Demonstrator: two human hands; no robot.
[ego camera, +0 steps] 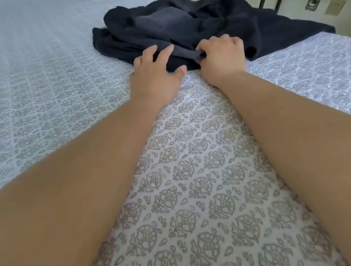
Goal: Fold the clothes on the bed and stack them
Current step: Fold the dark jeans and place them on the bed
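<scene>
Reaching w/ both hands to the near edge of a dark heap of clothes [183, 27], which lies crumpled toward the far side of the bed [41, 91], near its right edge. Left hand [155, 73]: fingers part-spread and lightly curved over the near hem, thumb alongside at the cloth's edge; looks like laying on or starting a grip, not a firm pinch yet. Right hand [221, 55]: fingers curled, bunching a fold of the dark fabric at its near edge. Hands are close together, just a small gap of cloth btwn them.

Handling, my read: soft, limp, light stuff; towel-like nap on the outer piece, a smoother grey knit patch [157, 21] showing in the middle. Can't tell how many pieces are in the heap or which is which. It'll sag and drag, not hold shape, so prob. best taken at a hem or two corners, lifted clear and shaken flat on the patterned cover before any fold. Nothing folded or stacked in view yet, so task is at its very start.
</scene>
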